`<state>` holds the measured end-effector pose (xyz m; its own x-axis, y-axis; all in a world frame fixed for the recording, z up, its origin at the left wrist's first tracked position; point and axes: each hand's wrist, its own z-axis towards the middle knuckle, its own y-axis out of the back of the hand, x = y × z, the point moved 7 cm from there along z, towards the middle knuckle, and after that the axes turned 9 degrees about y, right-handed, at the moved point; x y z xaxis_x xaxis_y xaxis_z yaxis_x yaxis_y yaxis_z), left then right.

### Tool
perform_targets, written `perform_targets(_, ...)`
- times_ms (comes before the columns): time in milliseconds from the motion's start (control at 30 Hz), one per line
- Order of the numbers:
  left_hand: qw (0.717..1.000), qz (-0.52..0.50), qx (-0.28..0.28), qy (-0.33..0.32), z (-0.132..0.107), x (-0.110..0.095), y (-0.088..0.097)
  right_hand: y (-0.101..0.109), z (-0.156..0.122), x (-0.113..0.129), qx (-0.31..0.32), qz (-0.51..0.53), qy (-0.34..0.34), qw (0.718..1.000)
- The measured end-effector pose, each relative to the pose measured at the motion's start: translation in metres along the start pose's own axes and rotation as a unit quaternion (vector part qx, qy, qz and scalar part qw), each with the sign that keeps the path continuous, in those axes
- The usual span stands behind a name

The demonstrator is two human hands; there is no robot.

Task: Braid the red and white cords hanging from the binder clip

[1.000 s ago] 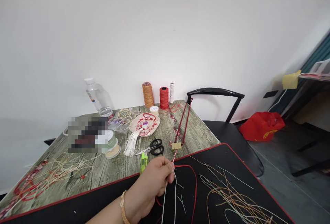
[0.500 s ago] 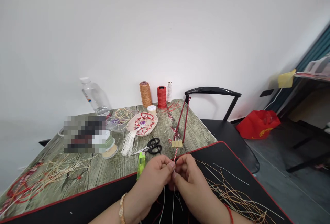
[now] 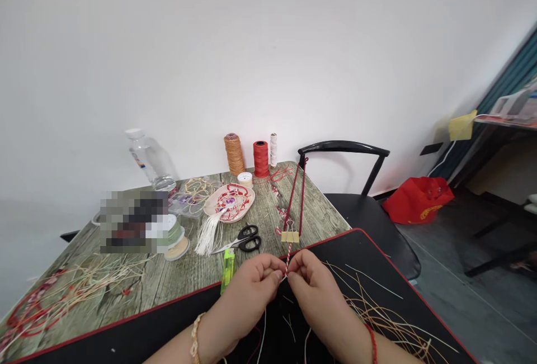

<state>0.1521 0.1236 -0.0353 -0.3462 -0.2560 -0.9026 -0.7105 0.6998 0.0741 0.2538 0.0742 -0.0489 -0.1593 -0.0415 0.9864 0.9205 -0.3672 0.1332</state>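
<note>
Left hand [image 3: 247, 292]: fingers pinched narrow on the lower end of the braid [image 3: 287, 255].
Right hand [image 3: 315, 291]: absent a second ago, now in, fingers pinched on the same spot and touching my left.
Braid: red-and-white, runs from my fingers toward 12 o'clock to the clip [image 3: 290, 236]. A red cord [image 3: 296, 196] runs on to the chair [image 3: 344, 148].
Change: one-handed hold is now two-handed, so I judge the plaiting is resuming.
Scissors [image 3: 247, 238]: 11 o'clock, on the tabletop [image 3: 321, 207].
Lighter [image 3: 228, 266]: 9 o'clock, just beside my left hand.
Strands [image 3: 377, 315]: 4 o'clock, loose on the mat [image 3: 369, 252].
</note>
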Motion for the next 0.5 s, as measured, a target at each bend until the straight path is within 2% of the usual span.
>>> perform_targets(200,0.997,0.065,-0.025,-0.018,-0.0032,-0.0046,0.0030,-0.0011,0.0012,0.0017,0.024,-0.038,-0.016,0.999)
perform_targets(400,0.992,0.115,-0.042,-0.029,-0.0038,-0.0018,0.0034,-0.0067,-0.0063,-0.0027,0.032,0.056,-0.133,0.989)
perform_targets(500,0.992,0.121,-0.042,-0.020,-0.0047,-0.0021,0.0026,-0.0074,-0.0064,-0.0051,0.022,0.072,-0.137,0.988)
